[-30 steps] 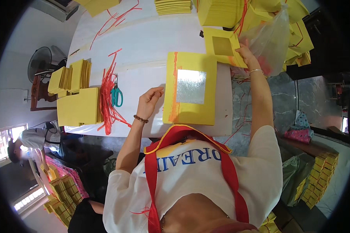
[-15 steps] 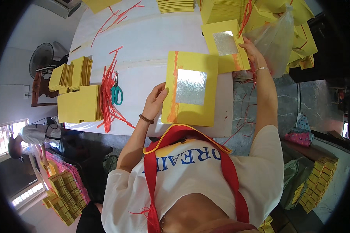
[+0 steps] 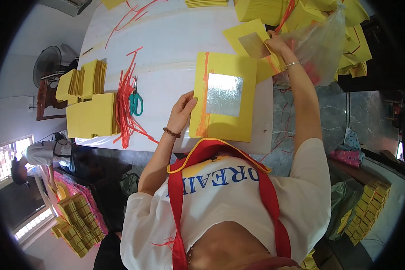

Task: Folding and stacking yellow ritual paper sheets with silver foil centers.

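Observation:
My left hand (image 3: 183,109) grips the left edge of a stack of yellow paper (image 3: 225,126) at the table's near edge, thumb on top. The stack bears a silver foil square (image 3: 225,95) and an orange-red stripe down its left side. Farther right, my right hand (image 3: 278,45) reaches over a second piece of yellow paper (image 3: 238,33), tilted, with its own silver foil square (image 3: 253,44). Its fingers are bent by the lower end of some red strips (image 3: 287,15); what they pinch, if anything, is hidden.
On the table's left lie a bundle of red strips (image 3: 125,105), teal-handled scissors (image 3: 136,103) and yellow paper stacks (image 3: 91,115). A clear plastic bag (image 3: 324,49) hangs at the right edge. Far left are a fan (image 3: 47,60) and a person (image 3: 47,153) bending.
My right hand has moved up and left, from the second yellow paper's right edge to above it. That paper has turned and tilted. My left hand stays on the near stack.

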Demonstrator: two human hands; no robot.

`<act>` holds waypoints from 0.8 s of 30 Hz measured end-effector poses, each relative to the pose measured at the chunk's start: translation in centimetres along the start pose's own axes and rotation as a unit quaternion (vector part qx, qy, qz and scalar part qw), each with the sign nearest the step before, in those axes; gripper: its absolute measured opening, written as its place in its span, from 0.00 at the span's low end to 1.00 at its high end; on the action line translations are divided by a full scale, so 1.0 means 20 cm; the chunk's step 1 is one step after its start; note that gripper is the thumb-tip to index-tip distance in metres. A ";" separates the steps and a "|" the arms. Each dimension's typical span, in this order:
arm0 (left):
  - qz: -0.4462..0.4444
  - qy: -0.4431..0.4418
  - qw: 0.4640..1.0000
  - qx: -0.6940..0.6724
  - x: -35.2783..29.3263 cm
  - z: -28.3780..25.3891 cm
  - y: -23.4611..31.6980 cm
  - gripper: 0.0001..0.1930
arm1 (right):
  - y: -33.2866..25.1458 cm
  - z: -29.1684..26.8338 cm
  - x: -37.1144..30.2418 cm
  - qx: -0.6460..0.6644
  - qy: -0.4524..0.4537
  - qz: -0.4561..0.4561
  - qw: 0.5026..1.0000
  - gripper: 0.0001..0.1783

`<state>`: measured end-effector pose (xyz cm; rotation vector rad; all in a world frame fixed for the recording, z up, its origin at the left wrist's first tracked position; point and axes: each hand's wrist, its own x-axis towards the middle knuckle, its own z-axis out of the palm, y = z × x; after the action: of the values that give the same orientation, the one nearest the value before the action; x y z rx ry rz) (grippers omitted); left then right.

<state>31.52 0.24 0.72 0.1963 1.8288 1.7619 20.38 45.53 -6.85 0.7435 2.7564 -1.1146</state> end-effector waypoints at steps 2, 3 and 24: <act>-0.003 -0.020 1.000 -0.017 0.04 0.03 0.01 0.20 | 0.19 0.00 0.06 0.052 -0.010 0.003 0.999 0.36; -0.005 -0.030 0.999 -0.012 0.06 0.04 0.01 0.20 | 0.27 0.01 0.07 0.108 -0.026 -0.002 0.994 0.35; -0.023 0.003 1.000 -0.006 0.03 0.03 -0.01 0.20 | 0.16 0.06 -0.01 0.025 0.090 0.042 0.995 0.30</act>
<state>31.32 1.04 0.44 0.1423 1.8121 1.7438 21.82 46.63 -9.69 1.0025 2.8192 -1.1590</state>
